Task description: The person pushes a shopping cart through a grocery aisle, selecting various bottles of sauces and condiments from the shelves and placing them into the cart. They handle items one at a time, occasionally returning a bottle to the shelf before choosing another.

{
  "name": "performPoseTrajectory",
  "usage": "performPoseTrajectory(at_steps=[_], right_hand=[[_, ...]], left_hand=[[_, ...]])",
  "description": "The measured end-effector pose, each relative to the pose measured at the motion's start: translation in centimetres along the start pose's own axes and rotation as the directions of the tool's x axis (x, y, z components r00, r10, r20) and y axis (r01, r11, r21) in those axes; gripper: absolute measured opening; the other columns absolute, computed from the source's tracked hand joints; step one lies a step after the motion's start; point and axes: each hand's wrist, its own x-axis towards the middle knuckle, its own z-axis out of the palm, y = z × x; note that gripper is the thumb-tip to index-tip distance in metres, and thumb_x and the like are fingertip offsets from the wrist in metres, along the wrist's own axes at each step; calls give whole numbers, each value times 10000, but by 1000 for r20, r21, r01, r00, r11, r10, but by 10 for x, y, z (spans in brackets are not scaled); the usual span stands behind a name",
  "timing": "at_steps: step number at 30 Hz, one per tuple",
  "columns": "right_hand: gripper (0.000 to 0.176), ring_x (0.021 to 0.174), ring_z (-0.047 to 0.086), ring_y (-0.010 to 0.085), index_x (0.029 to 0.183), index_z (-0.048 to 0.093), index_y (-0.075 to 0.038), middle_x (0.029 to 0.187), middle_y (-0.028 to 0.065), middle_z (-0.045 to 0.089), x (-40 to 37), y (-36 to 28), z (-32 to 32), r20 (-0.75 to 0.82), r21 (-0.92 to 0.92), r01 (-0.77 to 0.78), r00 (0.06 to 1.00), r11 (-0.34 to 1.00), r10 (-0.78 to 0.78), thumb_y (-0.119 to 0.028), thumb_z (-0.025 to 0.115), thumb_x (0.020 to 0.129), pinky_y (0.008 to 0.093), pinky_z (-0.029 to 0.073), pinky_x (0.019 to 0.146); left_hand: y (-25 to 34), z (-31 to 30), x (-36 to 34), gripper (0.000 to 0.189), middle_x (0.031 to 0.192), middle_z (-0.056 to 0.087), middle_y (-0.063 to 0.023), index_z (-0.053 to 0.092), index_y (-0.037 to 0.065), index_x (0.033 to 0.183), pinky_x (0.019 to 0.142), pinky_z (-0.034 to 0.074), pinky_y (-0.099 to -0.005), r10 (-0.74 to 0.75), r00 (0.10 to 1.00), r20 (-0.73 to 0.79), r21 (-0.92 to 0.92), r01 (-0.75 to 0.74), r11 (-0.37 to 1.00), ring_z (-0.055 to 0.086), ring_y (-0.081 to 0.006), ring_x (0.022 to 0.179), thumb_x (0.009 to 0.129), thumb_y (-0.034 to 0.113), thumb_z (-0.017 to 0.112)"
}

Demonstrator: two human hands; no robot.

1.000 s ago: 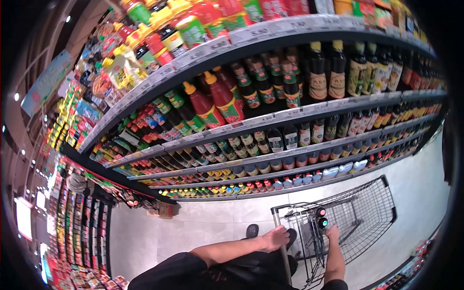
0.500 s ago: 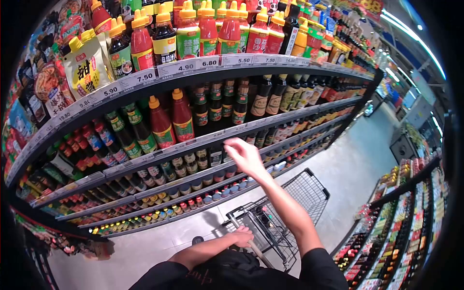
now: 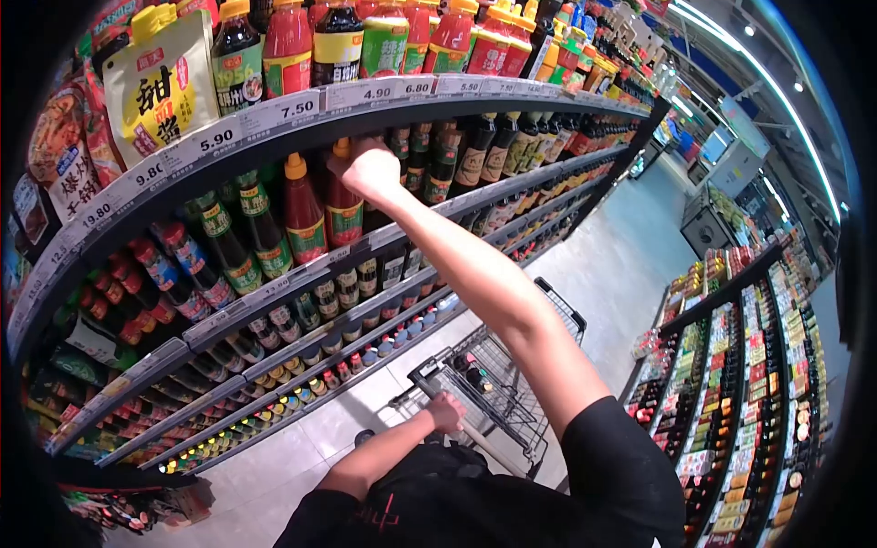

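Note:
My right hand (image 3: 372, 171) reaches into the second shelf row, fingers curled. It covers part of a red sauce bottle (image 3: 343, 210) with a yellow cap and the spot beside it. What the fingers grip, if anything, is hidden. Left of it stands another red sauce bottle (image 3: 305, 215); to the right are small dark bottles (image 3: 443, 169) with green-and-red labels. Lower down, my left hand (image 3: 446, 413) is wrapped round the handle (image 3: 480, 440) of a wire shopping cart (image 3: 512, 388).
Above my right hand runs a shelf edge with price tags (image 3: 375, 93), with sauce bottles and a pouch (image 3: 160, 87) over it. Lower rows hold more bottles. Across the aisle (image 3: 630, 242) stands another stocked shelf (image 3: 731, 402).
My right hand has moved up and left, from in front of the lower shelf edge in among the bottles. The view has shifted; my left hand stays on the cart handle.

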Motion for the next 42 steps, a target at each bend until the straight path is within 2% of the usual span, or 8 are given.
performPoseTrajectory(at_steps=[2,9,13,17,19,33,38,42], right_hand=[[438,841,672,378,1013,654,-8,845,226,680,-5,5,-7,137,-58,-155,977,986,162,-337,707,728,443,540,752],[288,563,631,124,936,604,-61,665,64,625,-104,4,-111,-361,225,300,909,927,-207,-218,783,774,257,506,534],[253,612,602,48,955,608,-41,723,19,662,-178,34,-177,-257,326,91,966,941,-4,-190,756,814,221,501,569],[211,658,595,93,935,626,-50,751,27,632,-274,132,-180,-26,5,-128,991,992,128,-196,732,824,264,487,581],[315,672,647,351,879,589,-70,718,153,645,-329,179,-170,22,-204,-232,970,951,242,-340,718,780,417,503,582],[413,925,662,351,1142,567,-159,954,144,696,-632,364,-61,363,-668,-558,333,493,870,-410,586,815,537,470,860],[321,847,685,268,1028,681,-213,917,61,712,-643,342,-50,438,-510,-621,408,595,801,-457,580,845,413,516,724],[484,919,667,324,1129,614,-230,973,111,702,-668,356,-25,512,-639,-517,267,570,816,-621,487,872,484,489,782]], left_hand=[[-4,1,-2,490,1204,572,-82,613,122,1142,1051,260,-492,-32,992,120,-27,35,999,453,-309,1221,806,478,628],[-13,15,-36,688,1353,482,-110,517,90,1301,1073,258,-508,-27,998,48,23,26,999,381,-315,1302,786,531,632],[-8,-2,-50,785,1346,491,-127,484,89,1336,1081,237,-496,-66,987,145,-2,67,998,360,-332,1308,740,557,690],[4,-21,-67,553,1160,561,-115,607,100,1130,1058,253,-480,-50,998,42,-11,51,999,440,-308,1200,730,460,733],[10,-23,-71,524,1125,567,-107,611,102,1111,1057,252,-468,-59,998,35,-20,60,998,452,-298,1173,727,432,745],[34,-14,-94,272,960,575,-72,614,132,897,987,316,-426,-221,973,-68,-139,210,968,503,-282,1023,685,236,750],[34,14,-101,168,835,595,-83,648,137,789,788,387,-437,-404,896,-185,-270,349,897,548,-304,890,638,209,662],[32,1,-107,257,862,562,-38,632,146,863,866,372,-375,-260,965,27,40,259,965,526,-244,918,613,195,662]])
